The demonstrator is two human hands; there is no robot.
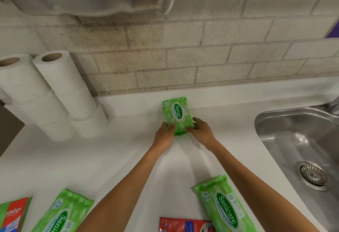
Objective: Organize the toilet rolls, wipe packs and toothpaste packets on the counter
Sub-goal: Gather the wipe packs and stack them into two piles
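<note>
A: Entry one. Where is the pack [177, 116] sitting?

B: It is lying flat on the counter [128, 158] near the back ledge, long side pointing at the wall [183, 57]. The left hand [165, 134] and right hand [200, 130] are both gripping its near end, thumbs on top and fingers curling round the side edges.

A: What is standing around it?

B: Two stacks of rolls are rising at far left, left stack [27, 94] beside right stack [73, 92], well apart from the pack. The sink [293, 140] is lying to the right. Nothing is crowding the pack itself.

A: And nearer the person?

B: A right pack [223, 208] is lying by the right forearm, a left pack [60, 213] beyond the left forearm. A red packet [183, 225] is touching the right pack, and another packet [12, 213] is showing at the left edge (both cut off by the frame).

A: Materials?

B: The packs are glossy green film, oblong, with crimped ends. The rolls are showing white embossed paper with brown card cores. The counter is looking smooth and white, the sink brushed steel with a round drain [313, 174], the wall rough beige tile.
</note>
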